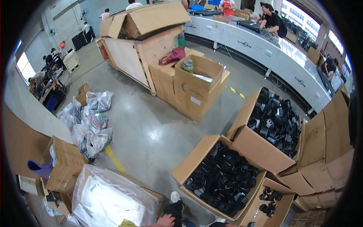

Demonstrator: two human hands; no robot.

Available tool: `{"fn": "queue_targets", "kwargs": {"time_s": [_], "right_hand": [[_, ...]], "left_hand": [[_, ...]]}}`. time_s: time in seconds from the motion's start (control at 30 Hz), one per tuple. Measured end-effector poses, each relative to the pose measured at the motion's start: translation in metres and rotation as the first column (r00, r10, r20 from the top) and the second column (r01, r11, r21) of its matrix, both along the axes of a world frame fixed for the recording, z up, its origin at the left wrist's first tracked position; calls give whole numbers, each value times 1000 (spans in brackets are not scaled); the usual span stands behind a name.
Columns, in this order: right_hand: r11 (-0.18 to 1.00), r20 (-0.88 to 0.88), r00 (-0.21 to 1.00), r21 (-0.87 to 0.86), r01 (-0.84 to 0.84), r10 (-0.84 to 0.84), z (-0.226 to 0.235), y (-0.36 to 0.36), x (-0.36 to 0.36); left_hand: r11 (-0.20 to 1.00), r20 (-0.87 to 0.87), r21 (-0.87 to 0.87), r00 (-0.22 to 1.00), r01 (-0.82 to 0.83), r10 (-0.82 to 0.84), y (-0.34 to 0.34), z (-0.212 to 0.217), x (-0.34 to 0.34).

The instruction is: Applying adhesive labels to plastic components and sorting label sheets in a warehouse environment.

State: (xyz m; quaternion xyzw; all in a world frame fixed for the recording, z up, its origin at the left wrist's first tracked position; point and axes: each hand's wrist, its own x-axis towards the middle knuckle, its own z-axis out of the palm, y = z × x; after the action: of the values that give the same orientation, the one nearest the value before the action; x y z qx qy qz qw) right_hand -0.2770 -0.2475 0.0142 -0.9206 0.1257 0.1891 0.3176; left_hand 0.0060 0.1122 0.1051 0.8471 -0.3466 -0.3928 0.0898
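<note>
The person's left hand (166, 220) lies on a dark trouser leg (173, 210), fingers loosely spread and gripping nothing I can see, just beside a box lined with clear plastic (153, 181). Only a sliver of the right hand (231, 225) shows at the bottom edge, so I can't tell how its fingers stand. Near it, ahead and to the right, an open cardboard box (197, 152) holds a heap of black parts (223, 178).
</note>
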Motion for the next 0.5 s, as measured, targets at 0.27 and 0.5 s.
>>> {"fn": "queue_targets", "kwargs": {"time_s": [0.27,0.5], "right_hand": [[995,-453,885,-36,98,-103,164,-20,172],[925,24,998,-377,-38,51,238,-35,455]], "left_hand": [[951,-377,42,877,-305,298,66,78,38],[475,147,-337,453,-813,879,167,166,49]]}}
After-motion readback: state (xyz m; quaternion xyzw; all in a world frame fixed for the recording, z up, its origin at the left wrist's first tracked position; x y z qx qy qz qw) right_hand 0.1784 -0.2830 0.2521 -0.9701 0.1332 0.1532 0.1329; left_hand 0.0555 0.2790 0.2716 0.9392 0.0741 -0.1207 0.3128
